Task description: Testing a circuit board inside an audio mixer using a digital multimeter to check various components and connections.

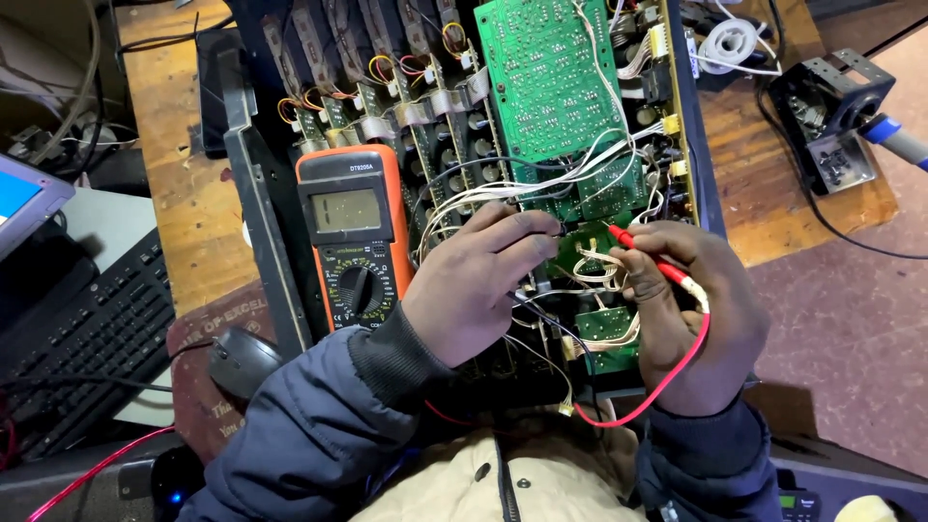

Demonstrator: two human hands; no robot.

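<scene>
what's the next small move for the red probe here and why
Probably ease the red probe in the right hand down onto a solder point of the small green board. Its tip hovers just over that board, while the left hand already reaches to the same board, seemingly with the other lead. The orange multimeter lies beside them, display facing up.

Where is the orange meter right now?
The orange meter lies left of centre in the head view, on the opened device, just left of the left hand.
</scene>
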